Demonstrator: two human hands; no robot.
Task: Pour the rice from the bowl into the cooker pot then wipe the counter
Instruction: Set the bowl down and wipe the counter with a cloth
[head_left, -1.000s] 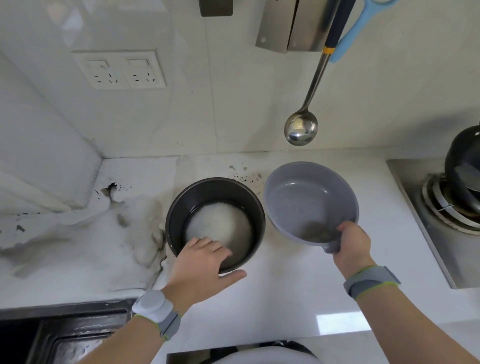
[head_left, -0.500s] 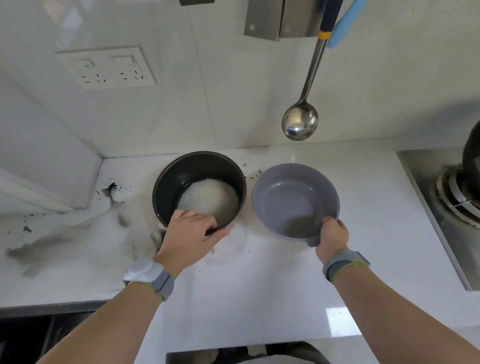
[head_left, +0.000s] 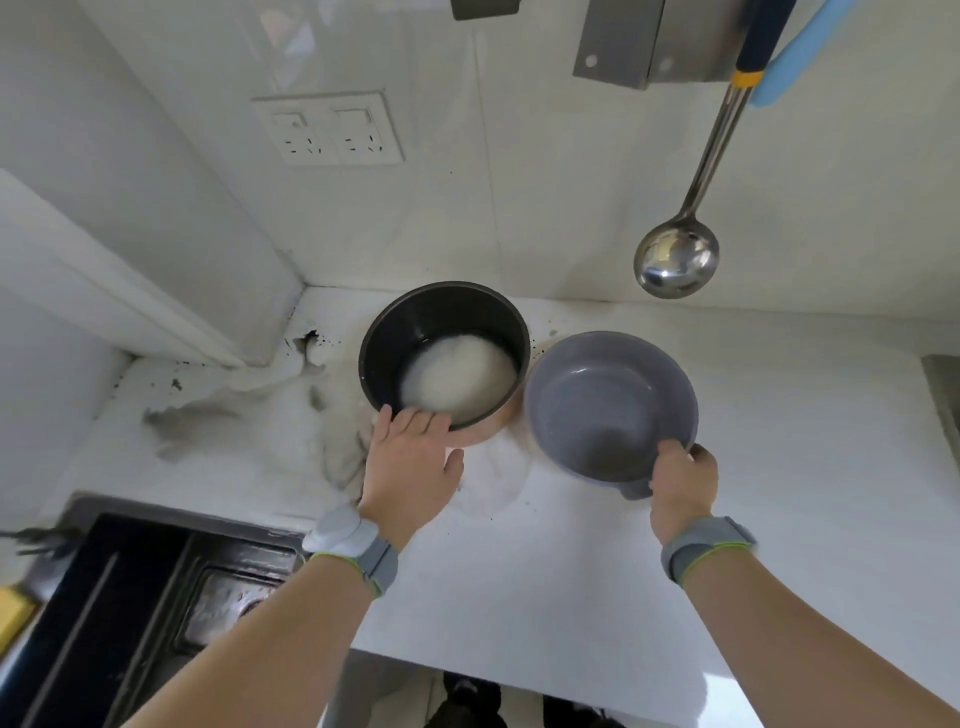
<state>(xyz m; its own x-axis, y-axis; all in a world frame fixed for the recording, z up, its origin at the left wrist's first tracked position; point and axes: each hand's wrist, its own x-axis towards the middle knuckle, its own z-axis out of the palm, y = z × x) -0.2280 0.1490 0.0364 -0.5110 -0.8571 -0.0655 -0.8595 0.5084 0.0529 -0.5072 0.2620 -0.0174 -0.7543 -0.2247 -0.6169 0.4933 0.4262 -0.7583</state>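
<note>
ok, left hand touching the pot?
Touching. Head view: left hand has its fingers curled over the near rim of the pot.

Since a second ago our view has swung left: the stove has slid almost out of frame on the right, and the black sink (head_left: 156, 597) now fills the lower left. Our right hand (head_left: 681, 486) has brought the empty grey bowl (head_left: 610, 405) down from its steep tilt beside the cooker pot (head_left: 444, 356). Our left hand (head_left: 410, 462) has slipped back, its fingers (head_left: 415, 420) just hooking the near rim.
</note>
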